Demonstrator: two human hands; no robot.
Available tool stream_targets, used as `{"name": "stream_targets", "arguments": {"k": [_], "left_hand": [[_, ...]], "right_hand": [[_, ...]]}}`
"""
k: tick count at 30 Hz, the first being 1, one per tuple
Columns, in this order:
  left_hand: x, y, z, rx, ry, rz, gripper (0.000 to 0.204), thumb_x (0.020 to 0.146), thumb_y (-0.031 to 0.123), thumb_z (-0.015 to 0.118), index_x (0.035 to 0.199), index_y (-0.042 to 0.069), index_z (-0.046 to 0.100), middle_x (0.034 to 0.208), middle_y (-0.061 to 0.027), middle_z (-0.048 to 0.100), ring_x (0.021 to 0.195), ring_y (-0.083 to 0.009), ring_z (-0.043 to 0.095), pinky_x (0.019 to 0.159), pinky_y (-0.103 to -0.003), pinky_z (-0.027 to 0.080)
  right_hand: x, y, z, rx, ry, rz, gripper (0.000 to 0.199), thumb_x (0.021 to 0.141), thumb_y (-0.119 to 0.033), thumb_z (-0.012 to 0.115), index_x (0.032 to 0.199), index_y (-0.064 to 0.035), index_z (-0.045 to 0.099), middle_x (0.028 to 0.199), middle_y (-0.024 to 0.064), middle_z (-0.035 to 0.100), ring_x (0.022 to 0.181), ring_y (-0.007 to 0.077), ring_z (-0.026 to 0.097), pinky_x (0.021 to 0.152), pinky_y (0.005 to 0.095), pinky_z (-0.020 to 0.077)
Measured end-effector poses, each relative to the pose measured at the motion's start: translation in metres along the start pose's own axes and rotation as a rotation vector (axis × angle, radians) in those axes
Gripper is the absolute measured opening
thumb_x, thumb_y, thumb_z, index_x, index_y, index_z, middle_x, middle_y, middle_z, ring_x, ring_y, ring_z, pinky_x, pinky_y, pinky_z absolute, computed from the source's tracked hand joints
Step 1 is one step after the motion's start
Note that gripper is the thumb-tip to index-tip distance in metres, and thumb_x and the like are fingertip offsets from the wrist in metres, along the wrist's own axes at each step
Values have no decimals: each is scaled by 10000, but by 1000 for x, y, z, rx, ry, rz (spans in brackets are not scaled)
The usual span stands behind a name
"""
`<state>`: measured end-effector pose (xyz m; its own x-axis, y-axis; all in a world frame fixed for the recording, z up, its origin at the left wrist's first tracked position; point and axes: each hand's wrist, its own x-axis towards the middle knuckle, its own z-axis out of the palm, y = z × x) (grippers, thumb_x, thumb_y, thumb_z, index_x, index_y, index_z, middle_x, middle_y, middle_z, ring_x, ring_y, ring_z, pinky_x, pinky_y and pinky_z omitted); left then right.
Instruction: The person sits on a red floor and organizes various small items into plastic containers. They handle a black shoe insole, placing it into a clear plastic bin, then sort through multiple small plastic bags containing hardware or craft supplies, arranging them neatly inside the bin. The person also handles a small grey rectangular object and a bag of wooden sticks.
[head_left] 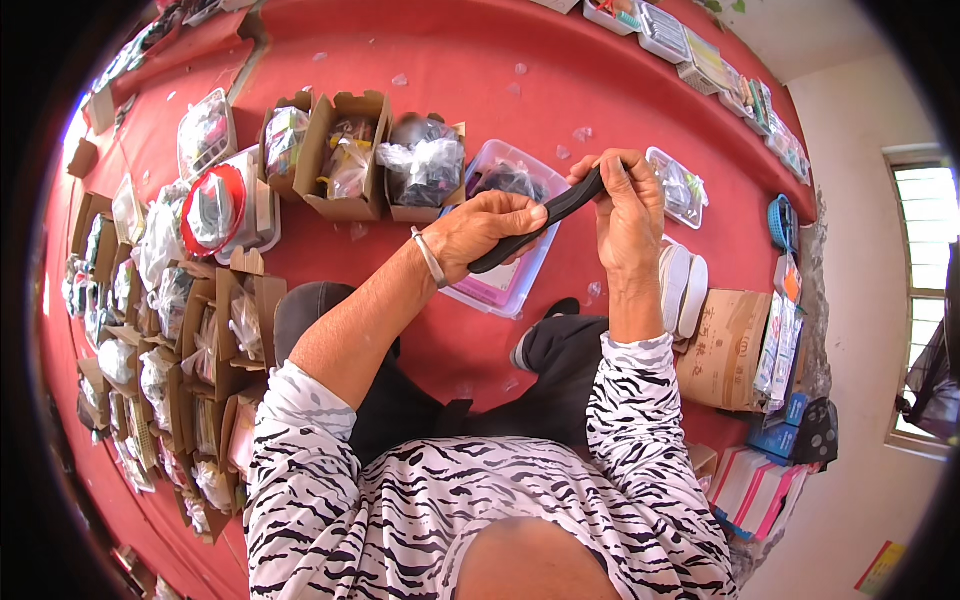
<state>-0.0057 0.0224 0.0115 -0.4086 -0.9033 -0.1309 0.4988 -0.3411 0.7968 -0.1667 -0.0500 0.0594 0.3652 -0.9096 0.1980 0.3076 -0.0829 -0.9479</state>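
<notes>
A long, narrow black strip (566, 206), soft and rounded at its lower end, is stretched slantwise between my hands. My left hand (487, 228), with a pale bangle on the wrist, pinches its lower part between thumb and fingers. Higher up and to the right, my right hand (630, 205) grips the upper end, and its fingers cover that end. Behind the strip, on the red floor, stands a clear plastic bin (518, 302) with black bagged items and a pink-purple pack inside. The exact kind of the strip cannot be made out.
Open cardboard boxes with bagged goods (345, 205) stand beyond my left arm, and many more (215, 345) fill the left side. A small clear tray (680, 190) lies beyond my right hand. On the right are white rolls (683, 290) and a brown carton (725, 350).
</notes>
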Motion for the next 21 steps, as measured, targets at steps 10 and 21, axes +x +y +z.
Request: {"name": "stream_targets", "arguments": {"k": [10,21], "left_hand": [[0,-4,-1,-48,3,7,297,906,341,526,823,58,551,598,8,491,505,-56,414,453,-192,321],[2,-2,2,-110,272,87,262,912,307,536,837,59,578,631,27,513,528,-49,450,470,-180,349]], "right_hand": [[-1,0,5,27,38,19,128,898,-161,565,863,-37,570,753,84,615,699,157,587,678,287,471],[-1,6,8,-139,161,158,303,858,-302,623,918,-7,586,765,58,620,724,130,590,610,241,455]]}}
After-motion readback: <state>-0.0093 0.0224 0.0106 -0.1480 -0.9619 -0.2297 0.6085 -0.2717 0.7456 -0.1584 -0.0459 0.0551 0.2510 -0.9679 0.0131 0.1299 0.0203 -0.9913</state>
